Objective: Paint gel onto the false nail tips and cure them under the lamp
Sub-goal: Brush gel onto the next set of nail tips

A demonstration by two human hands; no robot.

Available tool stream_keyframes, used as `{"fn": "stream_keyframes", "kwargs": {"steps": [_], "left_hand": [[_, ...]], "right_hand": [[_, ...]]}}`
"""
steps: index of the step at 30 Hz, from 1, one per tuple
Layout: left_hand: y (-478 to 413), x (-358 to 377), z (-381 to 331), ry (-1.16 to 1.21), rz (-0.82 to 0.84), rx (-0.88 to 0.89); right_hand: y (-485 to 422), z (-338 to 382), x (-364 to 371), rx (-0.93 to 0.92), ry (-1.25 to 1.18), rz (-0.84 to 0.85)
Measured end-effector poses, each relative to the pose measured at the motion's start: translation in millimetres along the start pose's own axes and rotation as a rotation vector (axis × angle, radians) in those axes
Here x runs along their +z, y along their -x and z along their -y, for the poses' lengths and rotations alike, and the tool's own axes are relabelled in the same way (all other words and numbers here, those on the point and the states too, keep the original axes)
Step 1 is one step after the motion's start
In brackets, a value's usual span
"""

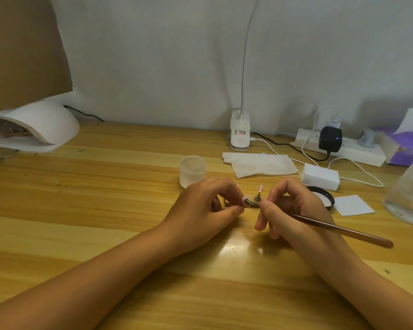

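Brush [343,231] is pinched in the right hand [303,210], its brown handle pointing toward the desk's [105,186] right edge and its bristle end hidden at the fingertips. The left hand [200,210] pinches a small dark holder [251,203] bearing a nail tip [243,199] at mid-desk. A second tip [260,188] stands upright just behind, between the hands. The lamp [34,125] sits at the far left corner, and a jar [192,171] sits behind the left hand.

A home desk turned nail station — a pale wooden tabletop [105,186] against a plain white wall [153,55]. Far left of the white clip-on gooseneck lamp [240,132] sits a white domed curing lamp [43,122]; to its right, a white power strip [358,152] with chargers [330,139].
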State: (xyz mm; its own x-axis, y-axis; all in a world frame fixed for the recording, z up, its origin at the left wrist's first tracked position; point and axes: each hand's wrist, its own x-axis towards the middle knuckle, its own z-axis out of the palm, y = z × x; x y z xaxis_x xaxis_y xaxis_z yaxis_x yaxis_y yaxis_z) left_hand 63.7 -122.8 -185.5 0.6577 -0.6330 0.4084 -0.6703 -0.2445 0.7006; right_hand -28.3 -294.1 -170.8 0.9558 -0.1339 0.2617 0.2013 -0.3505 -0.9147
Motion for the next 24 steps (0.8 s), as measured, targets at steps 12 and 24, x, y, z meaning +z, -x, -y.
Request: {"fn": "stream_keyframes", "kwargs": {"steps": [12,24], "left_hand": [[-0.6,0.4,1.7,0.027,0.000,-0.018],[-0.4,-0.9,0.7,0.042,-0.001,-0.020]], "right_hand": [[2.3,2.9,2.1,-0.099,0.014,-0.019],[4.3,4.9,4.0,-0.181,0.174,-0.070]]}}
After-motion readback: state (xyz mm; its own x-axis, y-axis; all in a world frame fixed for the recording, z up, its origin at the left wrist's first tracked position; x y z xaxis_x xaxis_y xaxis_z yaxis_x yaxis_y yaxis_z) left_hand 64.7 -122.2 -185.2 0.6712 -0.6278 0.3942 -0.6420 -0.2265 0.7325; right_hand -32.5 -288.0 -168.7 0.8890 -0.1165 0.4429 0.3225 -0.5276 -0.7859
